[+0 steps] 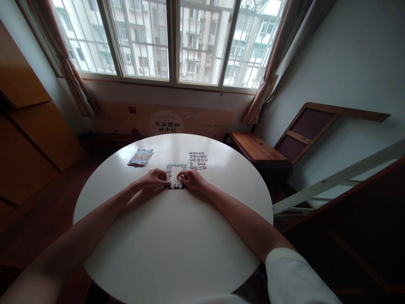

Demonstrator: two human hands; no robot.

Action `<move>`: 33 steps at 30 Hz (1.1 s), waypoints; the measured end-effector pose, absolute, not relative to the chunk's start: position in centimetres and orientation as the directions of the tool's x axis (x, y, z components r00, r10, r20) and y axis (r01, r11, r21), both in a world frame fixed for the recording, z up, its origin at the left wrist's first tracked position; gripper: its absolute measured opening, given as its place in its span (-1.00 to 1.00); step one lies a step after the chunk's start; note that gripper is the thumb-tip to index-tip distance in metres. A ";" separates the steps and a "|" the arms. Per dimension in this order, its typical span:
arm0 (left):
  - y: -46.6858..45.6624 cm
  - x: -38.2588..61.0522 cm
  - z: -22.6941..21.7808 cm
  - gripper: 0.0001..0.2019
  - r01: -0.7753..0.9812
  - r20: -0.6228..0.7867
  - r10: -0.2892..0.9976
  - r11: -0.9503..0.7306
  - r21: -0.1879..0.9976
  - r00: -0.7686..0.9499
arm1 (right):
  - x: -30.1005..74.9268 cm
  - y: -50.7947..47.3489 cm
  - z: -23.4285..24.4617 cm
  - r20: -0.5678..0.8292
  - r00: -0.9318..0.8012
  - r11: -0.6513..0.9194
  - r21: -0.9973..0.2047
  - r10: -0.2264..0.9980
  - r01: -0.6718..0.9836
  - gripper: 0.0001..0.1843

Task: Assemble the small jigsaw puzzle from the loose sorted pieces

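Observation:
A small jigsaw puzzle frame point(176, 167), only its border assembled, lies on the round white table point(171, 236). My left hand point(155, 178) rests at its lower left corner with fingers curled and pressed onto the border. My right hand point(193, 180) sits at the lower right corner, fingers curled and pinched at the bottom edge; what they hold is too small to make out. Loose puzzle pieces point(198, 161) are laid out in rows just right of the frame. A printed puzzle packet point(140, 157) lies to the far left of the frame.
A wooden side table point(256, 147) stands behind the table at the right, with a framed panel point(311, 128) leaning on the wall. A metal ladder rail point(338, 177) slants at the right. Wooden cabinets point(28, 139) line the left. Barred windows point(171, 40) fill the back.

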State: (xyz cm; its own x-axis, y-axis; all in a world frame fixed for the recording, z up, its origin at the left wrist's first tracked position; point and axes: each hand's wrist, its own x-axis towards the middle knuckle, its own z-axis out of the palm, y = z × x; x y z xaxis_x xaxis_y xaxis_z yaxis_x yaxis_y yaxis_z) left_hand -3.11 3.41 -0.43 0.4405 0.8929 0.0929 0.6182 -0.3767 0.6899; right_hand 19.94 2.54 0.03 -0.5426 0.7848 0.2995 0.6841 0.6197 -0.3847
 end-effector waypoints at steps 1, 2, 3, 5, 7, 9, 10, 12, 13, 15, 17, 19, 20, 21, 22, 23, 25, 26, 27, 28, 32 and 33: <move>3.4 -3.1 -0.4 -0.59 0.620 0.090 0.895 -0.372 0.691 0.437 | 20.0 2.5 0.0 0.302 -0.543 0.621 -0.383 0.784 0.684 -0.75; 3.3 -3.1 -0.3 -0.59 0.621 0.090 0.896 -0.371 0.690 0.435 | 20.0 2.5 0.0 0.303 -0.543 0.622 -0.379 0.783 0.685 -0.75; 3.3 -3.1 -0.3 -0.59 0.622 0.090 0.895 -0.373 0.689 0.437 | 20.0 2.5 0.0 0.302 -0.543 0.621 -0.376 0.783 0.687 -0.75; 3.4 -3.1 -0.4 -0.60 0.624 0.093 0.891 -0.382 0.682 0.444 | 19.9 2.4 0.1 0.303 -0.537 0.617 -0.380 0.787 0.689 -0.73; 3.5 -3.2 -0.6 -0.60 0.625 0.096 0.888 -0.390 0.676 0.450 | 19.9 2.4 0.1 0.322 -0.509 0.602 -0.411 0.798 0.684 -0.68; 3.6 -3.2 -0.7 -0.61 0.625 0.096 0.888 -0.389 0.677 0.449 | 19.9 2.4 0.1 0.355 -0.454 0.575 -0.466 0.817 0.672 -0.62; 3.7 -3.2 -0.8 -0.61 0.623 0.094 0.889 -0.386 0.680 0.448 | 19.9 2.4 0.1 0.374 -0.422 0.562 -0.495 0.826 0.663 -0.61; 3.7 -3.2 -0.8 -0.61 0.617 0.087 0.890 -0.378 0.690 0.447 | 19.9 2.6 0.0 0.415 -0.360 0.544 -0.536 0.836 0.646 -0.61; 3.7 -3.2 -0.8 -0.61 0.613 0.083 0.890 -0.374 0.696 0.448 | 20.0 2.7 0.0 0.437 -0.331 0.539 -0.549 0.836 0.638 -0.62; 3.6 -3.2 -0.7 -0.61 0.603 0.077 0.887 -0.370 0.706 0.454 | 20.1 3.0 -0.1 0.478 -0.273 0.532 -0.573 0.835 0.624 -0.63; 3.6 -3.2 -0.6 -0.62 0.598 0.077 0.884 -0.373 0.709 0.460 | 20.2 3.2 -0.2 0.505 -0.207 0.514 -0.603 0.838 0.609 -0.62; 3.5 -3.1 -0.4 -0.63 0.606 0.079 0.885 -0.377 0.701 0.459 | 20.3 3.6 -0.1 0.525 -0.140 0.498 -0.639 0.839 0.587 -0.57; 3.4 -3.1 -0.4 -0.63 0.611 0.082 0.886 -0.380 0.694 0.457 | 20.4 3.9 0.0 0.535 -0.112 0.494 -0.654 0.837 0.573 -0.54; 3.4 -3.1 -0.3 -0.63 0.617 0.085 0.887 -0.382 0.688 0.455 | 20.5 4.2 0.1 0.545 -0.088 0.495 -0.667 0.834 0.557 -0.50; 3.3 -3.1 -0.2 -0.63 0.623 0.085 0.887 -0.384 0.681 0.454 | 20.7 4.5 0.3 0.553 -0.068 0.496 -0.679 0.831 0.541 -0.46; 3.3 -3.0 -0.2 -0.63 0.628 0.083 0.887 -0.386 0.676 0.455 | 21.0 5.0 0.5 0.554 -0.055 0.496 -0.691 0.831 0.525 -0.42; 3.2 -3.0 -0.1 -0.63 0.639 0.076 0.887 -0.385 0.666 0.455 | 21.8 6.1 0.9 0.545 -0.023 0.480 -0.717 0.838 0.505 -0.34; 3.2 -3.0 -0.1 -0.63 0.643 0.073 0.887 -0.386 0.662 0.457 | 22.3 6.7 1.1 0.527 -0.007 0.457 -0.730 0.850 0.508 -0.29; 3.2 -3.0 -0.1 -0.63 0.644 0.070 0.885 -0.387 0.659 0.459 | 22.9 7.4 1.2 0.497 0.009 0.422 -0.746 0.867 0.515 -0.25; 3.2 -3.0 -0.1 -0.63 0.645 0.070 0.884 -0.389 0.657 0.462 | 23.6 8.0 1.2 0.465 0.022 0.383 -0.755 0.885 0.532 -0.22; 3.3 -3.1 -0.3 -0.61 0.647 0.077 0.882 -0.397 0.651 0.464 | 26.3 10.0 0.6 0.390 0.083 0.218 -0.664 0.917 0.715 -0.16; 3.3 -3.1 -0.3 -0.61 0.646 0.081 0.882 -0.400 0.650 0.464 | 26.7 10.3 0.3 0.386 0.099 0.172 -0.608 0.917 0.775 -0.15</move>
State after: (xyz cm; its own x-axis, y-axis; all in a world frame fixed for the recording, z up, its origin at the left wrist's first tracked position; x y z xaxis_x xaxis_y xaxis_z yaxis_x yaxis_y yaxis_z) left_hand -3.08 3.28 -0.29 0.4641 0.8820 0.0815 0.6460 -0.4000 0.6502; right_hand 26.75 10.26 0.33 0.0987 0.9173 0.3857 0.7747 0.1725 -0.6084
